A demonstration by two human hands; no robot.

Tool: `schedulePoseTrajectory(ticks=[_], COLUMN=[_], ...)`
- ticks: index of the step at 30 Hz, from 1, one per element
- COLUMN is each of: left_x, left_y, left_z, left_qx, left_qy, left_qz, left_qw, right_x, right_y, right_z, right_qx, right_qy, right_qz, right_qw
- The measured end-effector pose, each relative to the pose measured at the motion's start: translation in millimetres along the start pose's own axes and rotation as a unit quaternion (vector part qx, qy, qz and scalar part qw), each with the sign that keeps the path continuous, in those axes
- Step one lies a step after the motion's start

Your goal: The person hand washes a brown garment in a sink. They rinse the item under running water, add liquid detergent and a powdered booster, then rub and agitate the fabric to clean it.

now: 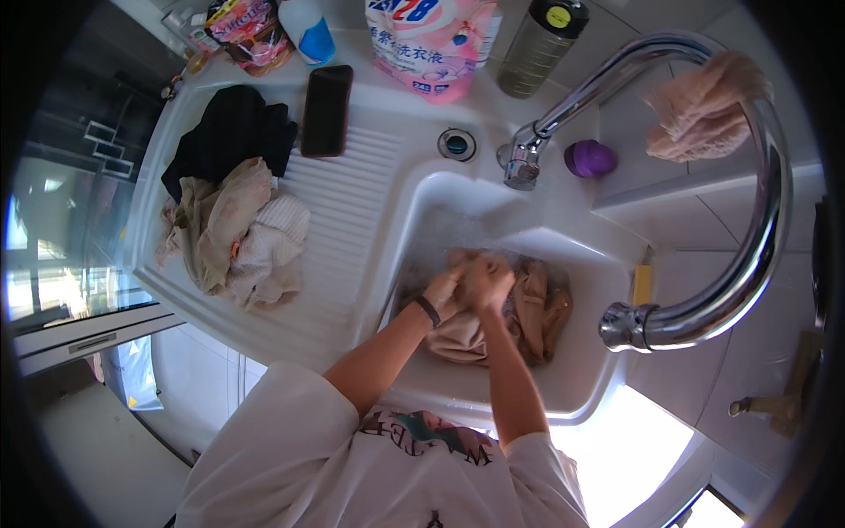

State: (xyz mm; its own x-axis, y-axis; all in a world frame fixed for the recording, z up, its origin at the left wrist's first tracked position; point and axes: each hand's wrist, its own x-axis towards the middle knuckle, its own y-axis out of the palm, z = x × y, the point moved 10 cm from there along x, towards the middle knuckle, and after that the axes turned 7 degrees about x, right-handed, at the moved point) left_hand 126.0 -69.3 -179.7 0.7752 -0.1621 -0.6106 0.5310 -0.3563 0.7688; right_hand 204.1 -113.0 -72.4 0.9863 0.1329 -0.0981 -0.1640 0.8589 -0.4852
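A pinkish-beige garment lies wet in the white sink basin. My left hand, with a dark band at its wrist, grips a bunched part of it. Right beside it, my right hand is closed on the same cloth, and the two hands nearly touch. Soapy water shows around the fabric. Folds of tan cloth spread to the right of my hands. The fingers are slightly blurred, and the cloth between them is partly hidden.
A chrome faucet arches over the right side, a beige mesh cloth hanging on it. Black clothing, a white knit garment and a phone lie on the ribbed washboard. A detergent pouch and a bottle stand behind.
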Motion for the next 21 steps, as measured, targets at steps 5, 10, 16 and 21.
schedulePoseTrajectory(ticks=[5,10,16,21], left_x=[-3.3,13.3,41.5,29.1], left_y=[-6.9,-71.2,-97.9,-32.6], left_z=[-38.0,-62.4,-46.9,-44.0], left_qx=[0.187,0.271,0.218,0.040], left_qy=[0.080,0.138,0.129,0.057], left_qz=[-0.095,-0.336,-0.289,-0.056], left_qw=[0.975,0.891,0.923,0.996], right_x=[33.2,16.3,23.5,-31.3], right_y=[-19.4,73.1,37.2,28.5], right_z=[-98.7,-93.1,-99.1,8.6], right_qx=[-0.032,-0.296,-0.169,0.019], right_qy=[0.124,0.072,0.160,-0.100], right_qz=[-0.122,0.167,0.083,0.099], right_qw=[0.984,0.938,0.969,0.990])
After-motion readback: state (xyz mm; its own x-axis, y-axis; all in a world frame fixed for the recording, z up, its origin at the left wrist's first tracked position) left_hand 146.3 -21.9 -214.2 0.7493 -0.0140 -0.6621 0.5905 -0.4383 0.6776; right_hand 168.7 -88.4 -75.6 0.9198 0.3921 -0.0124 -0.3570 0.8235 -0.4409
